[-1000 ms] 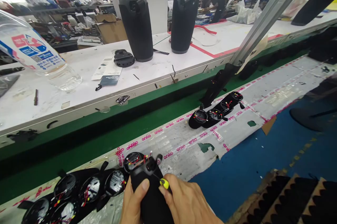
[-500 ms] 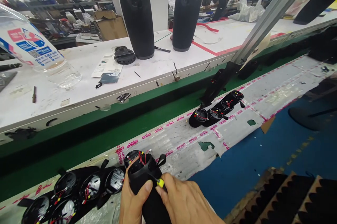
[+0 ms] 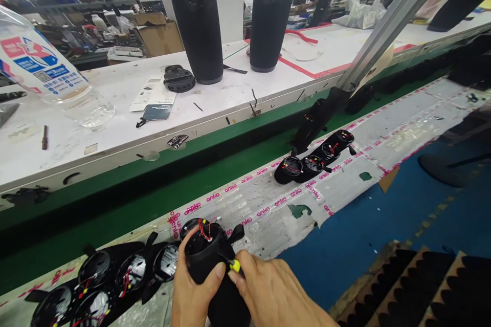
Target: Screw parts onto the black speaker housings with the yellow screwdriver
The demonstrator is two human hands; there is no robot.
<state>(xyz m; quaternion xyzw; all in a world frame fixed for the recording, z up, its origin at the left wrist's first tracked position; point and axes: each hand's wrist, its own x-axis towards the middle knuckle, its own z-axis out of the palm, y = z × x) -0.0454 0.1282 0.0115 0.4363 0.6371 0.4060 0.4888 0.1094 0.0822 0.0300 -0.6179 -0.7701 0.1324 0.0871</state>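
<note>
In the head view, a black fabric-covered speaker housing [image 3: 226, 293] stands tilted in my grip, its open top showing red wires with small connectors. My left hand [image 3: 194, 283] is wrapped round its left side, thumb across the front below the rim. Pinched in my right hand [image 3: 268, 286] is a small yellow-handled tool [image 3: 235, 265], its thin shaft reaching to the housing just under the rim. A black strap loop [image 3: 236, 235] sticks out on the rim's right. Close to my left hand, several similar open housings [image 3: 132, 273] are grouped.
More housings [image 3: 314, 163] stand farther along the plastic-covered bench [image 3: 264, 209]. A raised white shelf [image 3: 215, 99] carries two upright speakers [image 3: 197, 35], a plastic bottle [image 3: 57, 71] and a black cap-like part [image 3: 179, 79]. A metal post [image 3: 387, 20] slants at right, above cardboard trays [image 3: 414, 286].
The camera view has shifted slightly. Both hands stay on the housing, which looks turned or tilted a little; the yellow-handled tool remains at nearly the same place below the rim.
</note>
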